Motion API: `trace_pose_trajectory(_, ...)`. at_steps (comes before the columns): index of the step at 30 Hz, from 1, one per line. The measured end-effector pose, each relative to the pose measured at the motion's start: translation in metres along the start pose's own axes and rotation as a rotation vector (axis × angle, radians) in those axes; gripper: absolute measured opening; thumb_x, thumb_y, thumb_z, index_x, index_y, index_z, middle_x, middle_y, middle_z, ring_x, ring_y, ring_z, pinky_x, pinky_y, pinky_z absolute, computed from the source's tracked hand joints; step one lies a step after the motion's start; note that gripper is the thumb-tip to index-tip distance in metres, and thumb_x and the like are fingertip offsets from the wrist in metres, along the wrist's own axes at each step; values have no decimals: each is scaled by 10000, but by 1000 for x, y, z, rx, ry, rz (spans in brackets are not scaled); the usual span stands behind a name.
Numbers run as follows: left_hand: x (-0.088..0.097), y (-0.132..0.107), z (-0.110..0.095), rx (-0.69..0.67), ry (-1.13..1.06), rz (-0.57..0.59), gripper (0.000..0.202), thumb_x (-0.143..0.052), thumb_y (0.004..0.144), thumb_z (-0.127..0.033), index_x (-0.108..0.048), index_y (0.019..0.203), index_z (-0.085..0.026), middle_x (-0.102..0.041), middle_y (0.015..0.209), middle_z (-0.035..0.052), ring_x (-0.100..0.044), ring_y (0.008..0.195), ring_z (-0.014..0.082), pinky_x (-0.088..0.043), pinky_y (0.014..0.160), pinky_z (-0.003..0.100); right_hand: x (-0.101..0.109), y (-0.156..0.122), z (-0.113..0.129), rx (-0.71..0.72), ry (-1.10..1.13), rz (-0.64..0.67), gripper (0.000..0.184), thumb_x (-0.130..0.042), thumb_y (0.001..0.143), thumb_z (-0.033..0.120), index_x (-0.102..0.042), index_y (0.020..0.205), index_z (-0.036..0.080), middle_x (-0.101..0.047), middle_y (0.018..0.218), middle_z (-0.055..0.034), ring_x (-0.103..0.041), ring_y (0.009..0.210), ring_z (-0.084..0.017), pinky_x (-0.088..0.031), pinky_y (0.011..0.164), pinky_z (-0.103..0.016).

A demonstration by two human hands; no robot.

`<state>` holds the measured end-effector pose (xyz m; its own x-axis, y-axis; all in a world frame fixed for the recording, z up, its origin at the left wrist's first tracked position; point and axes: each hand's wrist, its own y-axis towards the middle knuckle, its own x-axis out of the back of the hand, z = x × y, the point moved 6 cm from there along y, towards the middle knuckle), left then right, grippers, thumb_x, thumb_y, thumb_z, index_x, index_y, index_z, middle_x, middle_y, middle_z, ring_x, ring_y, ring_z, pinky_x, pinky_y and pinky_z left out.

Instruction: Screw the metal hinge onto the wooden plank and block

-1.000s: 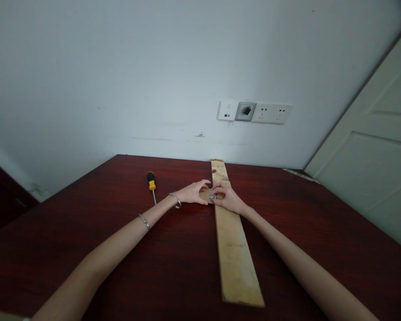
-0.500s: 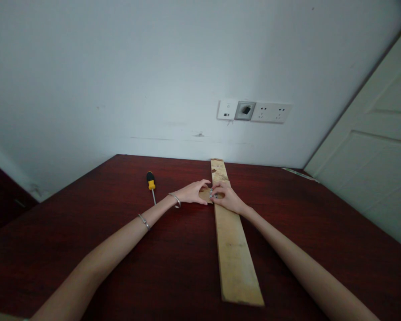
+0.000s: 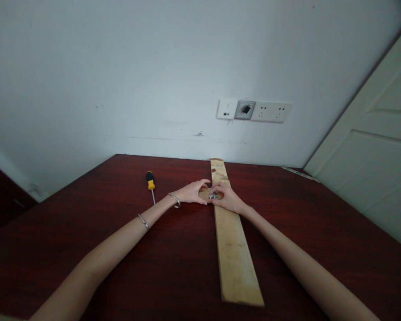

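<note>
A long pale wooden board [image 3: 235, 254] lies lengthwise on the dark red tabletop. At its left edge, toward the far end, sits a small wooden piece [image 3: 204, 195]. My left hand [image 3: 190, 192] curls around that piece, thumb and fingers at its two edges. My right hand [image 3: 230, 199] rests over the board, its fingertips closed on a small silvery metal fitting [image 3: 213, 195]. This fitting lies where the small piece meets the board; its exact shape is too small to make out and partly covered by fingers.
A screwdriver [image 3: 150, 182] with a black and yellow handle lies left of my hands, its tip hidden near my left forearm. The tabletop [image 3: 160, 263] runs back to a white wall with sockets [image 3: 270, 112]. A pale panelled door [image 3: 377, 147] stands at the right.
The fingers of my right hand have shifted slightly, and more of the metal fitting shows between them. My left hand, the board and the screwdriver keep their places.
</note>
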<state>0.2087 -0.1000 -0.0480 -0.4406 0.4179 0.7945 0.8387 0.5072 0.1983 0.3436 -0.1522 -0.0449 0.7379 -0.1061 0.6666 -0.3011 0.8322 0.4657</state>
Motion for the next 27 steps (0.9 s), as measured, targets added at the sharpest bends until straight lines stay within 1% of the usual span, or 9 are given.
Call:
trace_pose_trajectory(3,-2,0,1,3,2,17,854,-807,643,-308,-359,1352,-152,-570,1255,170,-562,1151,280,-416,985,406,6,0,-4,-42,104,-40,158,-690,733,298,-669,866,216,-635,974,-46,-576,976,-224,-426,921,-399)
trace_pose_trajectory(6,-3,0,3,10,4,30,887,-808,638,-304,-336,1374,-150,-565,1262,174,-563,1148,280,-412,988,412,16,0,-17,-144,265,-150,143,-616,780,328,-646,856,210,-649,953,-39,-590,943,-215,-447,869,-374)
trace_pose_trajectory(8,-4,0,3,10,5,30,897,-805,639,-294,-327,1387,-163,-563,1267,166,-563,1145,275,-408,992,414,21,-1,-25,-192,333,-224,148,-608,770,336,-636,824,202,-642,917,-36,-593,914,-214,-450,850,-363)
trace_pose_trajectory(10,-4,0,3,8,7,29,902,-799,643,-290,-320,1396,-163,-563,1267,164,-561,1143,271,-404,996,413,24,-2,-30,-208,356,-262,147,-608,757,337,-625,798,198,-634,884,-32,-592,886,-210,-451,841,-356)
trace_pose_trajectory(14,-5,-1,2,15,29,29,917,-795,639,-297,-317,1406,-142,-561,1266,176,-550,1144,276,-403,994,414,26,-2,-33,-214,364,-273,149,-596,762,342,-621,777,196,-636,861,-32,-595,860,-205,-454,827,-349)
trace_pose_trajectory(19,-5,-2,3,17,53,39,921,-790,640,-295,-315,1416,-150,-555,1278,166,-539,1153,275,-396,1001,411,26,-2,-33,-218,357,-277,153,-598,764,342,-635,775,194,-640,867,-36,-597,872,-209,-457,824,-347)
trace_pose_trajectory(23,-4,-3,1,19,64,57,933,-792,643,-326,-314,1423,-145,-549,1292,170,-532,1166,275,-396,1005,407,26,-2,-34,-224,345,-280,171,-595,771,355,-640,779,190,-644,879,-39,-600,875,-208,-463,826,-346)
trace_pose_trajectory(25,0,-3,0,15,71,49,907,-784,657,-358,-335,1418,-155,-553,1295,164,-531,1171,272,-401,1002,404,27,-2,-34,-228,337,-280,185,-593,775,368,-643,775,190,-647,877,-41,-602,870,-208,-467,822,-348)
trace_pose_trajectory(27,14,-3,-2,-1,97,0,792,-743,707,-393,-402,1380,-152,-567,1288,153,-529,1179,262,-397,1012,396,28,-2,-34,-231,327,-284,193,-592,771,375,-644,768,189,-649,874,-44,-604,867,-211,-471,819,-351)
